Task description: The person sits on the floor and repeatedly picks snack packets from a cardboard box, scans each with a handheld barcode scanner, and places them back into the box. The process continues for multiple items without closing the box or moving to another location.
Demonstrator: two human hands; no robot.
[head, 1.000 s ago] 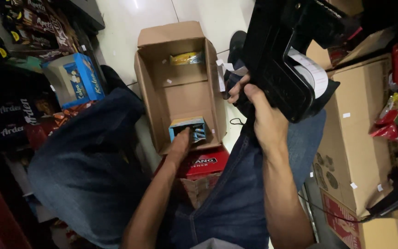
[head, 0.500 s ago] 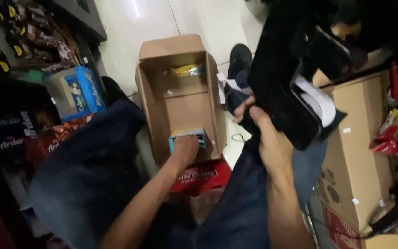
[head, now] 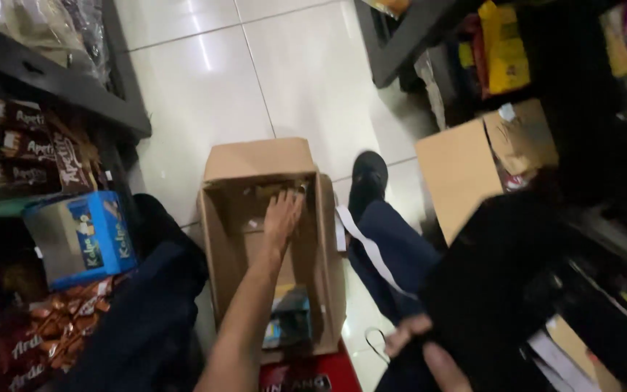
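Note:
My left hand (head: 282,218) reaches deep into an open brown cardboard carton (head: 330,239) on the floor between my legs. Its fingers are spread at the far end, touching a yellowish packet (head: 264,191); no grip shows. A small blue box (head: 290,319) lies at the carton's near end, behind the forearm. My right hand (head: 421,350), at the bottom edge, holds a large black hand-held device (head: 517,290), blurred. A white paper strip (head: 366,243) trails from it across my right leg.
A red package (head: 306,379) lies under the carton's near edge. A blue product box (head: 85,236) and brown snack packs (head: 34,156) fill the shelf on the left. Cardboard boxes (head: 459,174) stand on the right. My black shoe (head: 369,178) rests on white floor tiles (head: 292,72).
My left hand has left the blue box and slid forward to the far end of the carton. The view tilted up, and the black device dropped to the lower right.

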